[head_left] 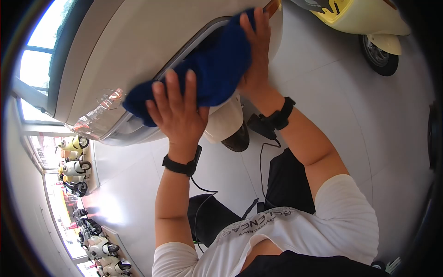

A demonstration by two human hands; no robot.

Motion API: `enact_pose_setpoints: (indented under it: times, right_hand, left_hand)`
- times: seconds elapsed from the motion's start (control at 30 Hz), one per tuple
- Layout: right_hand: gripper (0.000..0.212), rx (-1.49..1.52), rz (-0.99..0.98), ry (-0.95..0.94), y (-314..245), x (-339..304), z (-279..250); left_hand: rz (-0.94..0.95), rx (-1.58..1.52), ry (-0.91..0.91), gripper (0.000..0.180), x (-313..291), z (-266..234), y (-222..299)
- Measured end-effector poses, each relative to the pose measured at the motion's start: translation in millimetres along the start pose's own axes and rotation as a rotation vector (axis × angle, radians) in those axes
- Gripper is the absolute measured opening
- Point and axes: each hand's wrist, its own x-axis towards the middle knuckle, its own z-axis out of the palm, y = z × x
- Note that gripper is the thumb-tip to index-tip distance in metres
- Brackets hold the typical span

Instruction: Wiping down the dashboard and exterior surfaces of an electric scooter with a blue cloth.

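Note:
A dark blue cloth (217, 62) lies bunched against the beige front of a vehicle (134, 37), over a dark opening with a grey trim edge (196, 41). My left hand (177, 108) presses flat on the cloth's lower left part, fingers spread and thumb apart. At the cloth's right end, my right hand (259, 55) is turned on its side, with fingers reaching up over the cloth's edge and the palm against it. Its thumb is partly hidden. Clear plastic, perhaps a lamp cover (115, 131), sits below and left of the cloth.
An orange lamp (272, 6) is just above my right hand. Below the body shows a dark wheel (236, 138). A pale yellow scooter (374, 23) stands at upper right. Cables (261, 161) run from both wristbands. Several scooters (74, 164) line the left side.

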Motion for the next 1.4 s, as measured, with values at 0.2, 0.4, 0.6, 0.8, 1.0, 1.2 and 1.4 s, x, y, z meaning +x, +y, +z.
enact_pose_setpoints:
  times: [0.2,0.4,0.6,0.8,1.0,1.2,1.4]
  right_hand:
    - [0.085,0.038,0.246,-0.021,6,-105,13]
    - [0.08,0.218,0.309,0.034,-17,-43,-10]
    - [0.072,0.065,0.192,0.136,-4,29,-13]
    - [0.072,-0.092,0.031,0.12,12,124,-18]
    - [0.071,-0.114,0.06,0.067,16,60,-22]
    - [0.066,0.045,0.402,0.109,-9,-47,-4]
    - [0.062,-0.129,0.644,0.03,7,-137,11]
  left_hand:
    - [0.347,-0.02,-0.21,0.048,-67,20,12]
    - [0.374,0.131,-0.143,0.051,-30,-3,3]
    - [-0.006,-0.126,-0.047,0.073,99,-31,-24]
    - [0.061,-0.089,0.112,0.067,133,-23,-35]
    - [0.093,-0.106,0.073,0.061,109,-19,-23]
    - [0.158,-0.097,-0.004,0.065,80,-20,-12]
    - [0.371,-0.101,-0.229,0.064,-5,-2,28]
